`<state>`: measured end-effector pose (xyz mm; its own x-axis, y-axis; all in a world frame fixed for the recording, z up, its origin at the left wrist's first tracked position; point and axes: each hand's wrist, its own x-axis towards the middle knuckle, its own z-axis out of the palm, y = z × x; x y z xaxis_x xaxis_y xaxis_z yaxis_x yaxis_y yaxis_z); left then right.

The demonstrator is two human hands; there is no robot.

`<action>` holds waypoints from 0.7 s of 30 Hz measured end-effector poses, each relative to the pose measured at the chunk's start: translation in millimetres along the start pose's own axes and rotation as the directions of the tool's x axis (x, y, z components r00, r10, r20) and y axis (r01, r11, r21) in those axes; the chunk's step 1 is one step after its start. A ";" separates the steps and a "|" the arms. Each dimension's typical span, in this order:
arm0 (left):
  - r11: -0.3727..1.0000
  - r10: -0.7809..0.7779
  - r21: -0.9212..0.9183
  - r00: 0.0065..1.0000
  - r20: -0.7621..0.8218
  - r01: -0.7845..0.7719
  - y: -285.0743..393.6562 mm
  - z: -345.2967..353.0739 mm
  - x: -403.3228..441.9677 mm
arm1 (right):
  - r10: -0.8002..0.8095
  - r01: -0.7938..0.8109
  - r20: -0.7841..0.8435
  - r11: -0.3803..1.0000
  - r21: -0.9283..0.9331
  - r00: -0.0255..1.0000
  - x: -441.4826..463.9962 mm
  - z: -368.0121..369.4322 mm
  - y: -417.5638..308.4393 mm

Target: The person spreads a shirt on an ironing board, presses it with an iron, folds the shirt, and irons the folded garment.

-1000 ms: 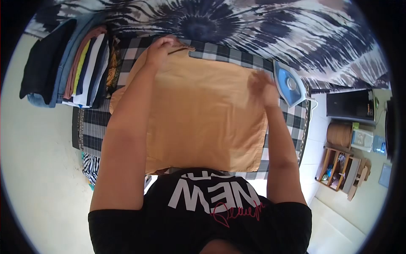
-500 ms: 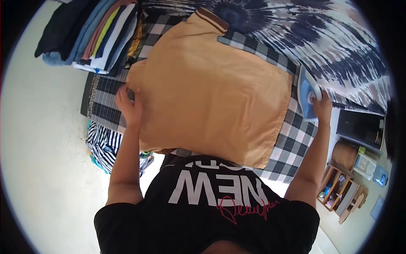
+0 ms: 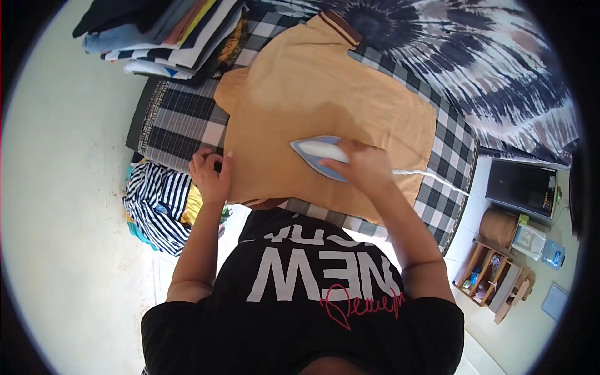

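Observation:
A tan shirt (image 3: 281, 119) with a brown-striped band at one end lies spread over a black-and-white checked cloth (image 3: 187, 119). My right hand (image 3: 370, 165) is wrapped round the handle of a blue and white clothes iron (image 3: 315, 150). The iron rests on the middle of the shirt, its tip pointing left, and its white cord (image 3: 437, 179) trails off to the right. At the shirt's near left edge is my left hand (image 3: 211, 176), thumb and fingers apart, touching the cloth and holding nothing visible.
A stack of folded clothes (image 3: 169, 37) sits at the upper left. Below the left edge lies a heap with a striped garment (image 3: 159, 203). Tie-dye fabric (image 3: 462, 56) covers the far right. A black appliance (image 3: 522, 190) and a wooden rack (image 3: 490, 275) stand at right.
My right hand has brought the iron from the checked cloth at the right edge leftward onto the shirt. My left hand has slid slightly nearer along the shirt's left side. The view has shifted.

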<state>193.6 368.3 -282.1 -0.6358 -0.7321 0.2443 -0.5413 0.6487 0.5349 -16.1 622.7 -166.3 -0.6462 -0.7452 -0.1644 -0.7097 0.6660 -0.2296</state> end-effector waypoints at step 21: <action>0.980 0.160 -0.112 0.986 -0.047 -0.164 -22.1 2.2 1.4 | -0.305 0.317 0.337 0.948 0.018 0.891 50.7 -8.3 -66.2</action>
<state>203.5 353.4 -295.4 -0.6879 -0.6280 0.3640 -0.3649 0.7327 0.5745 -4.2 541.1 -151.5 -0.2652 -0.8775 -0.3995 -0.8727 0.3946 -0.2874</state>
